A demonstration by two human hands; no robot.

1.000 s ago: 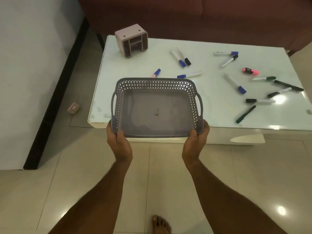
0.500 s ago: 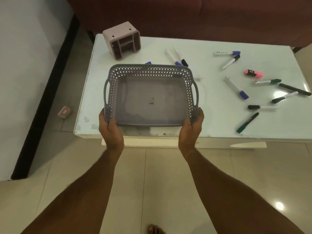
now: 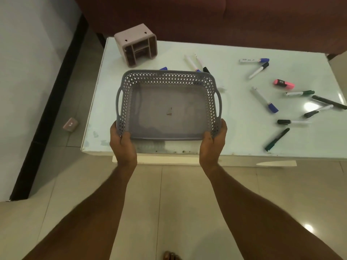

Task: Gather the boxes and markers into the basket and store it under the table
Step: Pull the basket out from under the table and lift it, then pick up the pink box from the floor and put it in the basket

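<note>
Basket (image 3: pixel 169 109) sat over the bench (image 3: pixel 244 139) at its 8 o'clock, organiser box (image 3: pixel 136 45) at 11, markers (image 3: pixel 264 99) scattered toward 3, sofa (image 3: pixel 206 19) behind.

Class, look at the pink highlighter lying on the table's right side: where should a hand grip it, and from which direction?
Grip the pink highlighter across its stubby body's middle, coming straight down from above. It lies flat on the table with clear surface around it, so both long sides look reachable. The nearest green marker lies apart, just in front.
</note>
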